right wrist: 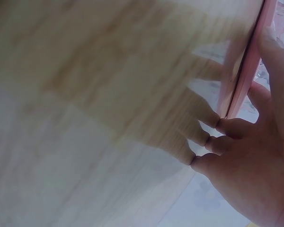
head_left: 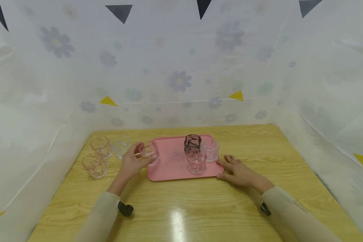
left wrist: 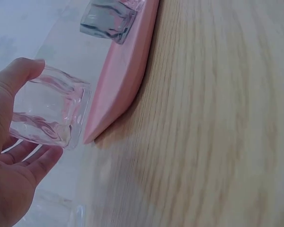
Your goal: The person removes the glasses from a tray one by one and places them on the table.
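Note:
My left hand (head_left: pixel 132 163) grips a see-through, faintly pink glass (left wrist: pixel 49 106) at the left end of a pink tray (head_left: pixel 169 166), thumb on one side and fingers on the other. In the left wrist view, the base of this glass is close to the tray's edge. On the tray's right half stand a dark tinted glass (head_left: pixel 192 144), a faintly pink glass (head_left: pixel 196 164) and a clear glass (head_left: pixel 212 151), all close together. My right hand (head_left: pixel 240 173) rests at the tray's right front corner, fingers spread, touching the rim and the table.
Left of the tray, two faintly pink glasses (head_left: pixel 95 165) and a clear glass (head_left: pixel 121 147) stand on the wooden table (head_left: pixel 181 205). White sheeting (head_left: pixel 157 67) with flowers and triangles closes off the back and both sides.

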Demonstrator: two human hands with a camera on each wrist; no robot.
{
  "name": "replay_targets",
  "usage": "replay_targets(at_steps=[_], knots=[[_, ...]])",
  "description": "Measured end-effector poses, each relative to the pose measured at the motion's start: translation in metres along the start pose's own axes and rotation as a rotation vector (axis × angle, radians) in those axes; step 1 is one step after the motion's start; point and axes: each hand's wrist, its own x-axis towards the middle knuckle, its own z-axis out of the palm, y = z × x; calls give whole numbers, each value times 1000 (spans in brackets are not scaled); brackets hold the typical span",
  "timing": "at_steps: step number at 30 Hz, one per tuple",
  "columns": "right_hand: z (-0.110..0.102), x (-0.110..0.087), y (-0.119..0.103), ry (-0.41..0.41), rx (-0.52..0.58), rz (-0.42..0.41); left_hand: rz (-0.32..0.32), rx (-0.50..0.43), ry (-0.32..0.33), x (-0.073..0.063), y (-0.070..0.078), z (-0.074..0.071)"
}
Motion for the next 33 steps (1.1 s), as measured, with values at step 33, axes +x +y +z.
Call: replay_targets(at_steps=[33], knots=[[-1, 2, -1, -13, -2, 3, -5, 189, 282, -42, -25, -53]])
